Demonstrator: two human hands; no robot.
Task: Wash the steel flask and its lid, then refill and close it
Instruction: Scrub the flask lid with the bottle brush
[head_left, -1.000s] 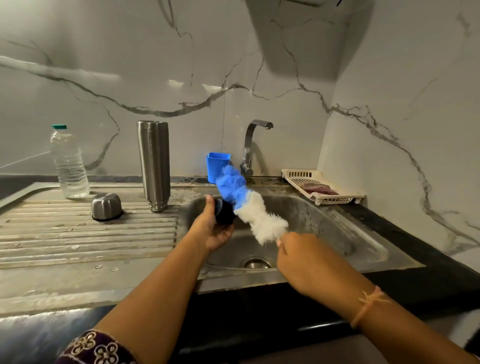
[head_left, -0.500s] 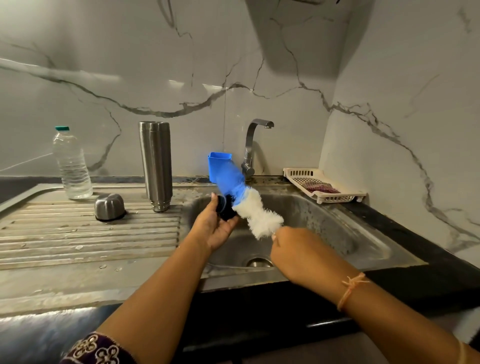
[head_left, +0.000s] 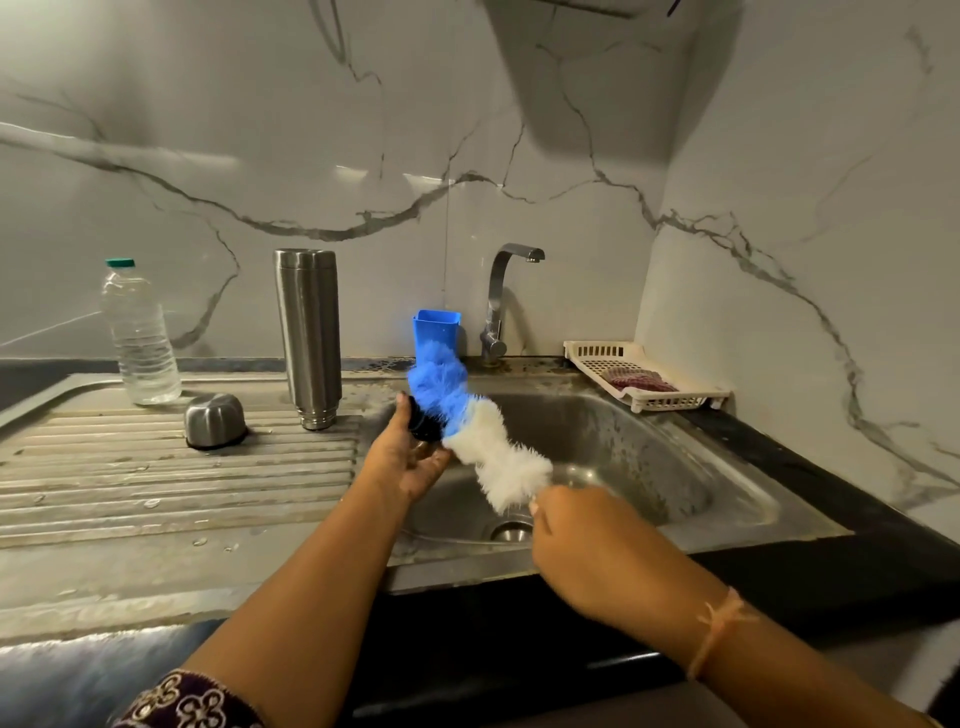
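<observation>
1. Legible text, labels, brands, numbers, signs: I can read none in the head view.
2. Plastic bottle (head_left: 139, 332), on the draining board: any print on it is too small for me to make out.
3. Steel flask (head_left: 307, 332), upright beside the sink: I cannot make out any marking on its wall.

A blue plastic holder (head_left: 436, 325) stands just beside the tap (head_left: 497, 301). A white slotted basket (head_left: 670, 402) on the black bench (head_left: 831, 509) holds a maroon scrubber (head_left: 641, 383).
</observation>
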